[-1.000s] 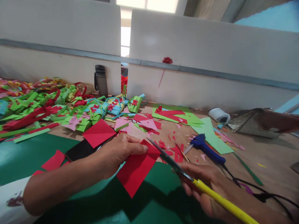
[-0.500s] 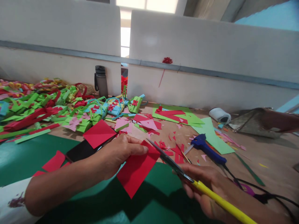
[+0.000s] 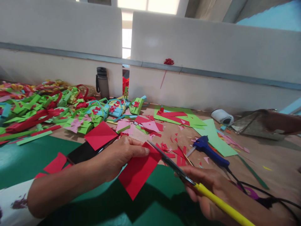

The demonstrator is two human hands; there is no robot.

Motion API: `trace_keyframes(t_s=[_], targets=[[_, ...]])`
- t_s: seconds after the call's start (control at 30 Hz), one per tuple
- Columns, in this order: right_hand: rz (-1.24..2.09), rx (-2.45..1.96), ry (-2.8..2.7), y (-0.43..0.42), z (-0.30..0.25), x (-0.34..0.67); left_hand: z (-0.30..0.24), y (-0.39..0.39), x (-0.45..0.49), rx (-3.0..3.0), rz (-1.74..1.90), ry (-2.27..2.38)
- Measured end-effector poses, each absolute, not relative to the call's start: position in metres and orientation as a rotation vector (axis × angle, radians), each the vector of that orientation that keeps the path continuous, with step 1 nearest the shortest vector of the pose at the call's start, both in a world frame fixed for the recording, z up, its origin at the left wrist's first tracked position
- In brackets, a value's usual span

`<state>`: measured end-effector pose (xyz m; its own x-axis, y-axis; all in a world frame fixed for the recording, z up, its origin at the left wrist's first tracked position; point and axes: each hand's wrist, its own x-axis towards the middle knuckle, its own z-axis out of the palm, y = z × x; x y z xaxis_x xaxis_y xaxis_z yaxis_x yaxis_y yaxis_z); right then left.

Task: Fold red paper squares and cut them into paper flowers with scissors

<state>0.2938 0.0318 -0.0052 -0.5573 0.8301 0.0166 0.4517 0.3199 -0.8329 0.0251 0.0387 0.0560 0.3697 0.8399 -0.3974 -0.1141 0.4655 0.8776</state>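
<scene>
My left hand [image 3: 122, 155] pinches a red piece of paper [image 3: 141, 172] between thumb and fingers, near its upper edge. The paper hangs tilted, one corner pointing down, above a green mat [image 3: 101, 201]. In my right hand [image 3: 204, 185] are scissors [image 3: 181, 172] with a yellow handle. Their blades lie along the paper's upper right edge, the tip close to my left thumb; whether they cut into it I cannot tell. Beyond my left wrist, another red paper [image 3: 101, 135] rests on a black flat object [image 3: 81, 153]. Red paper pieces [image 3: 55, 162] lie left of my forearm.
A blue glue gun [image 3: 211, 152] with a cable lies at the right, near green paper sheets [image 3: 218, 138]. Folded paper baskets [image 3: 80, 122] are heaped at the left, beside a grey bottle [image 3: 102, 83]. Red scraps [image 3: 164, 147] litter the brown surface. White panels [image 3: 199, 56] stand behind.
Both hands, the red paper and the scissors hold almost the same position. The whole view has shifted very slightly.
</scene>
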Motion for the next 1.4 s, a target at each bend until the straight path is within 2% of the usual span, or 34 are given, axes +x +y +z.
trace_keyframes(t_s=[0.23,0.4,1.0,1.1,1.27,1.4], targets=[[1.126,-1.129,-2.303,0.028,0.02,0.294,0.054,0.04,0.025,0.89,0.733,1.005],[1.337,-1.153,-2.185,0.026,0.028,0.285,0.054,0.038,0.024,0.887,0.729,1.004],[1.591,-1.119,-1.988,0.021,0.054,0.269,0.056,0.038,0.025,0.887,0.721,1.003],[1.355,-1.194,-2.106,0.025,0.049,0.276,0.057,0.038,0.025,0.854,0.721,0.994],[0.473,-1.594,-2.431,0.043,0.049,0.279,0.054,0.039,0.026,0.766,0.833,0.932],[0.269,-1.702,-2.582,0.054,0.046,0.263,0.052,0.037,0.032,0.738,0.918,0.875]])
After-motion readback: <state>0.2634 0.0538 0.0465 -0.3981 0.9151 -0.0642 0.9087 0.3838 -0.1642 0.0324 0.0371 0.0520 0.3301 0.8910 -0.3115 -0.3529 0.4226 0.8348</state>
